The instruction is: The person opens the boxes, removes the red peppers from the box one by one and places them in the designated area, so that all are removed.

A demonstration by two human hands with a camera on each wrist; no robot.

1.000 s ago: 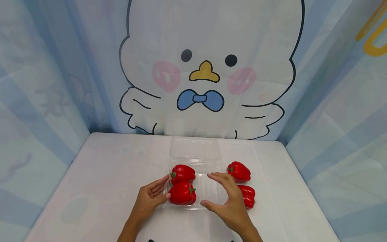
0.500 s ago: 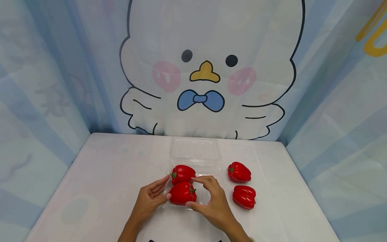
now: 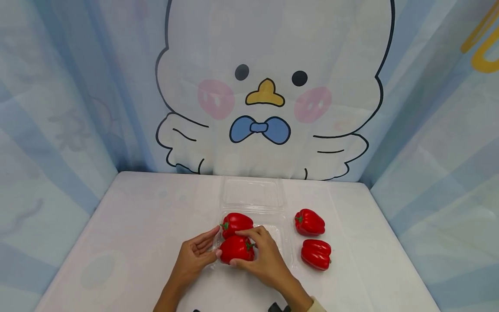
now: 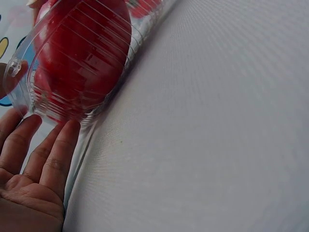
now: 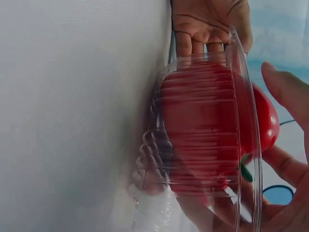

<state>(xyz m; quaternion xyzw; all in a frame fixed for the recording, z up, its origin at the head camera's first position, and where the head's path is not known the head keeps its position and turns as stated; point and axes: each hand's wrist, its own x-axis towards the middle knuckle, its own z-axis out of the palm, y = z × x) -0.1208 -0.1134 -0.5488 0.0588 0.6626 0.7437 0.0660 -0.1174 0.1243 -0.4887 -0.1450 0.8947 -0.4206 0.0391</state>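
A red bell pepper (image 3: 236, 250) with a green stem lies in the near left part of a clear plastic clamshell box (image 3: 288, 253). Another red bell pepper (image 3: 237, 222) sits behind it in the same box. My right hand (image 3: 266, 258) reaches over the box, its fingers and thumb curved round the near pepper. At the box's left side, my left hand (image 3: 193, 255) touches the wall with fairly straight fingers, its thumb at the rim. Through the ribbed wall the near pepper (image 5: 200, 118) shows in the right wrist view, with the right fingers partly hidden behind plastic.
Two more red bell peppers, a far one (image 3: 309, 222) and a near one (image 3: 316, 254), lie on the white table (image 3: 136, 225) right of the box. The box's lid (image 3: 252, 193) lies folded back. A printed curtain (image 3: 265, 156) hangs behind.
My right hand has moved left from above the box's right half to the near bell pepper and closed around it. The left hand has stayed at the box's left side.
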